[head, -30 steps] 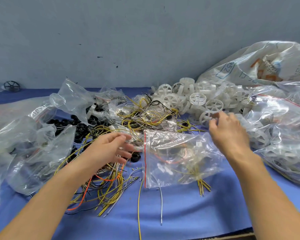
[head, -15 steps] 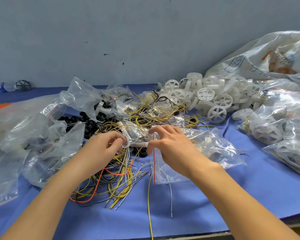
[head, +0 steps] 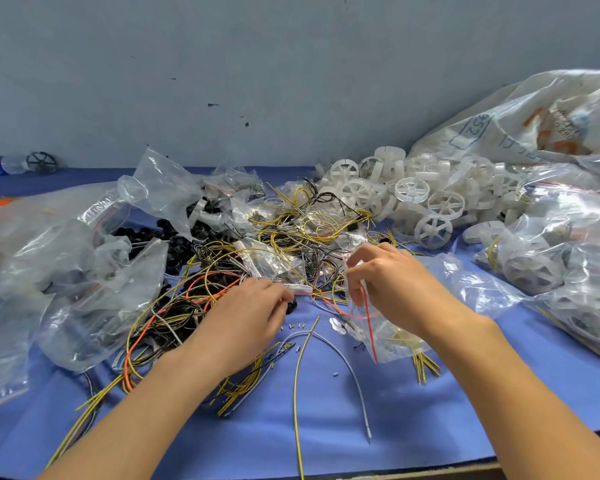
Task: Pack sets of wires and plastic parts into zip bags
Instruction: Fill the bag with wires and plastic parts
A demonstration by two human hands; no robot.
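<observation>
Several crumpled clear bags (head: pixel 84 271) far left of the zip bag (head: pixel 395 344). Nearer its left, wire tangle (head: pixel 194 299) under left hand (head: pixel 246 317), fingers curled, grip impossible to tell. Zip bag on blue cloth (head: pixel 326 427), red-striped mouth pinched by right hand (head: pixel 392 289). Behind and right of it, heaped white plastic wheels (head: pixel 413 192).

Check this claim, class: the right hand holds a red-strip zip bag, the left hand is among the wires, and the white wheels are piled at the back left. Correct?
No. The head view shows the wheels piled at the back right, not left. The right hand does hold the bag, and the left hand is among the wires.
</observation>
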